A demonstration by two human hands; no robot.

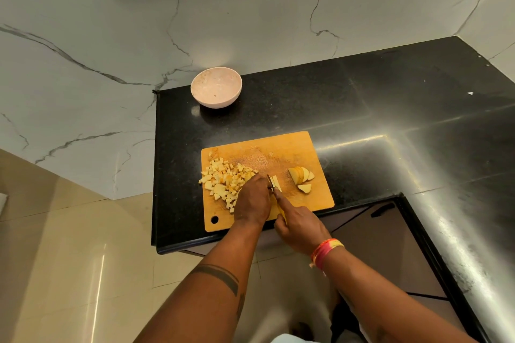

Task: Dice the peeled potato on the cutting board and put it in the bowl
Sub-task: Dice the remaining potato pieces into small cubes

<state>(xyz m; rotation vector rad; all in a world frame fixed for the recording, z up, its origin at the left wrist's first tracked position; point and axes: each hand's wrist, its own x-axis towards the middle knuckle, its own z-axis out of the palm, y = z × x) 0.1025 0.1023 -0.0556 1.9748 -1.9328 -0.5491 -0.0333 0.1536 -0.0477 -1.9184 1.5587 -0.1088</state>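
Left hand (253, 199) curled over potato strips (276, 182) mid-board (287, 147), right hand (299, 227) gripping knife (274, 189), blade on the strips; dice (223, 182) heaped at board's left, slices (301, 178) at right, bowl (216, 87) well apart on black counter (362, 97).

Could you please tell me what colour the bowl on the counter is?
The round bowl is pale pink, seen best in the head view.
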